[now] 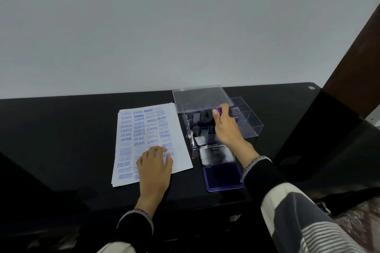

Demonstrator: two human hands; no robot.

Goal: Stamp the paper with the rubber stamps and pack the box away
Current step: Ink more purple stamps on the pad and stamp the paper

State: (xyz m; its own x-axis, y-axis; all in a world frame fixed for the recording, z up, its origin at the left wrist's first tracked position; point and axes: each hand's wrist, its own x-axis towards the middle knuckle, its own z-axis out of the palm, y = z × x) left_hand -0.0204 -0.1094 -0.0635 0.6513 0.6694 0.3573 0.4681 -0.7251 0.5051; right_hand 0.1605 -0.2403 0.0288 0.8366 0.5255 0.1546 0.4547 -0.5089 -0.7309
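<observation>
A white paper point(144, 129) covered with blue stamped words lies on the black table. My left hand point(155, 167) rests flat on its lower right part. To the right stands a clear plastic box point(249, 121) with its lid point(200, 97) raised, holding several black-handled rubber stamps point(196, 130). My right hand point(225, 124) reaches into the box and grips a stamp point(218, 111) with a purple-inked face. In front of the box lies the open ink pad point(223, 177), its metal lid point(217, 155) folded back.
The black table point(61, 139) runs along a pale wall. A dark brown upright panel point(355, 57) stands at the far right, with a black surface point(320, 135) below it. The table's front edge is near my forearms.
</observation>
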